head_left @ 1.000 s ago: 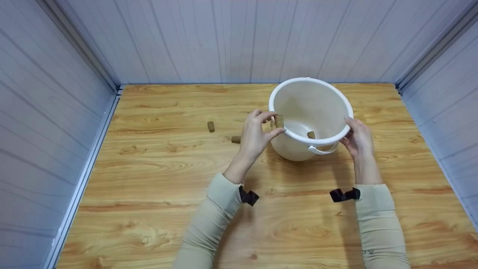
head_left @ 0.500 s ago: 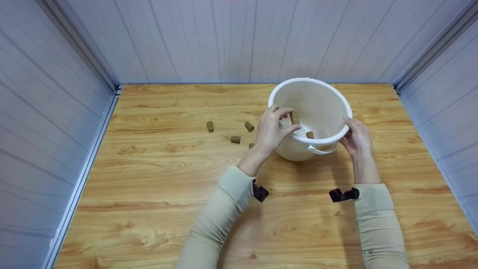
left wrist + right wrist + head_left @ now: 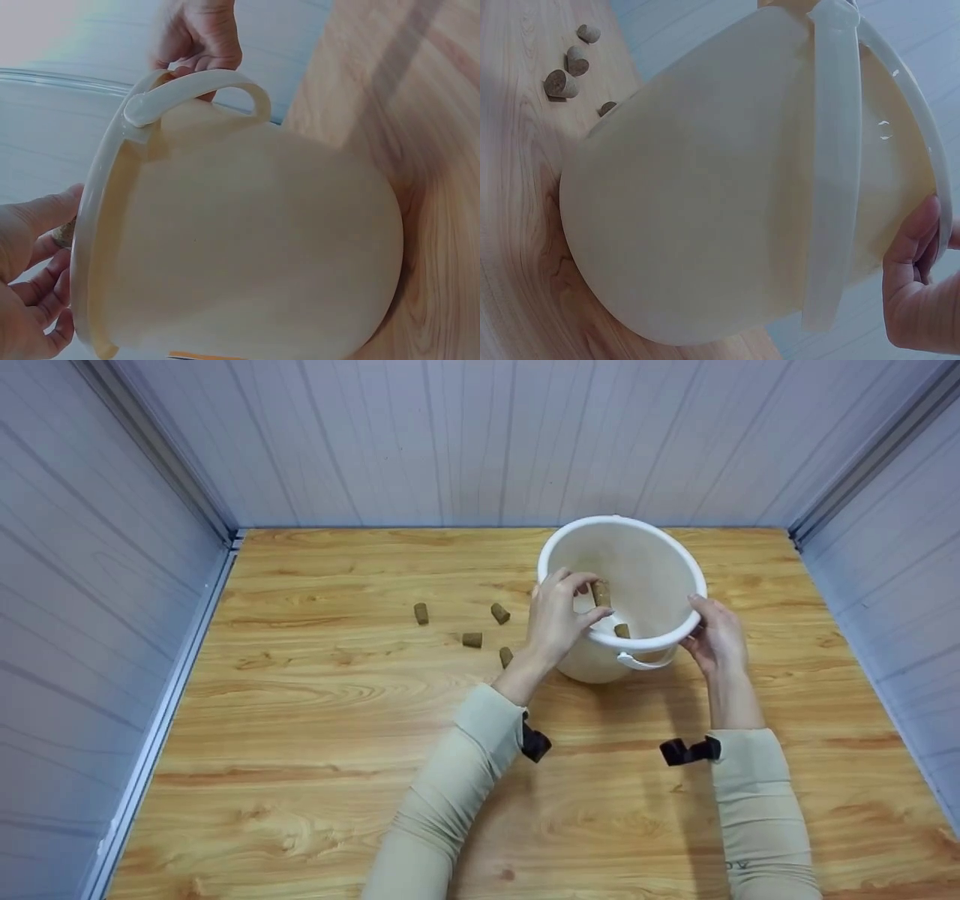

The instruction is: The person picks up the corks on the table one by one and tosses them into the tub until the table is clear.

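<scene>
A white bucket point(image 3: 600, 664) with a white handle point(image 3: 645, 661) stands on the wooden table, its mouth tipped toward the head camera. My left hand point(image 3: 556, 615) reaches over the near-left rim and pinches a brown cork stopper point(image 3: 601, 594) between thumb and fingers, over the mouth. Inside the bucket, low down, shows a second cork point(image 3: 622, 631). My right hand point(image 3: 721, 637) grips the rim on the right, thumb on top and fingers beneath. In the left wrist view the rim covers most of the pinched cork point(image 3: 66, 234).
Several more corks lie on the table left of the bucket, among them a lone cork point(image 3: 421, 613) farthest left and a cork point(image 3: 506, 657) beside my left wrist. Pale panel walls point(image 3: 450, 442) enclose the table point(image 3: 315, 750) at the back and both sides.
My left hand has carried its cork rightward, from the bucket's left rim to over the opening. Corks formerly behind that hand now show on the table. My right hand keeps its grip.
</scene>
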Available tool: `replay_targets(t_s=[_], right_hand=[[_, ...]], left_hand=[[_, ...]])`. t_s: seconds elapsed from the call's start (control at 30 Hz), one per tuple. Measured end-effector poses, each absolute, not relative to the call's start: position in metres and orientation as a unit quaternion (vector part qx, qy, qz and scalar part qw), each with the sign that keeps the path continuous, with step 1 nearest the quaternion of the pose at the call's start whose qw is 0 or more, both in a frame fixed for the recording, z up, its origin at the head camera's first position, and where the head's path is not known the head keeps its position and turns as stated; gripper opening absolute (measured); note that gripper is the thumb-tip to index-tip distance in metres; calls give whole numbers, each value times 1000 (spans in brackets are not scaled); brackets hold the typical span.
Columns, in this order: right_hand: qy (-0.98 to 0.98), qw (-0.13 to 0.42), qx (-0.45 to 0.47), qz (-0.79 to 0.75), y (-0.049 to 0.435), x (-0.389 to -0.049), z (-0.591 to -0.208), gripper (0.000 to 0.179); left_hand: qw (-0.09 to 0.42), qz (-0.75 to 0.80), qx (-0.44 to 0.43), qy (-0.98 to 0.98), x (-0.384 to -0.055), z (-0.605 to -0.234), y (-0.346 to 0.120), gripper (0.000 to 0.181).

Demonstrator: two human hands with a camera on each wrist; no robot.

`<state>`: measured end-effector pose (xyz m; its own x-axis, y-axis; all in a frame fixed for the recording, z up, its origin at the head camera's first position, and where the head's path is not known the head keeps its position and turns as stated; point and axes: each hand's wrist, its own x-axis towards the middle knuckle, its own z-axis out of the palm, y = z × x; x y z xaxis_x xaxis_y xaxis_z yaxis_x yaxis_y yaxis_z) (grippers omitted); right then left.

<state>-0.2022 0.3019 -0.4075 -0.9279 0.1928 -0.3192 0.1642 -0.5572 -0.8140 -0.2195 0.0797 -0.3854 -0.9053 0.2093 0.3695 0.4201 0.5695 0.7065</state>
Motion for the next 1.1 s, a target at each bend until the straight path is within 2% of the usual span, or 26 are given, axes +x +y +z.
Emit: replay_targets(t_s=[0.4,1.1], right_hand=[[-471,7,-188,862,301,-202,-408,10],[-448,7,-184,875,303,-202,-409,9]], left_hand=[[136,-404,-174,-888,-220,-387,84,48],[164,-463,-183,-852,-210,-378,69,38]])
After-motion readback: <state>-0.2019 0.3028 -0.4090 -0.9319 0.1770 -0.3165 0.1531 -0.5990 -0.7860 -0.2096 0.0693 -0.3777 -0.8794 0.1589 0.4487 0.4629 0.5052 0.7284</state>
